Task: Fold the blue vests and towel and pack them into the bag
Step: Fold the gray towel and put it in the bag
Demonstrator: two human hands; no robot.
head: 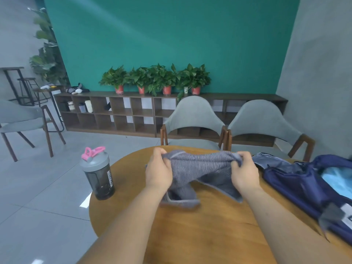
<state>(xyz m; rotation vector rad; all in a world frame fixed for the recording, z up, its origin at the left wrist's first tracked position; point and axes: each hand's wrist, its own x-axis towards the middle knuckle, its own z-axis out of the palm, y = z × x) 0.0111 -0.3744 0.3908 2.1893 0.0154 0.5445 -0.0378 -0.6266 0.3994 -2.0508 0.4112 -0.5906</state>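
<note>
A grey-blue ribbed towel (202, 166) is stretched between my hands above the round wooden table (209, 229). My left hand (159, 168) grips its left end, and my right hand (242, 170) grips its right end. The towel's lower part sags onto the tabletop in loose folds. A dark blue bag (304, 185) lies open at the right edge of the table, with light blue fabric (337, 180) showing inside. A blue garment (270, 159) lies just behind the bag, partly hidden by it.
A dark shaker bottle (99, 174) with a grey lid and pink loop stands at the table's left edge. Two grey chairs (192, 121) sit behind the table. A low wooden shelf (133, 113) with potted plants runs along the green wall.
</note>
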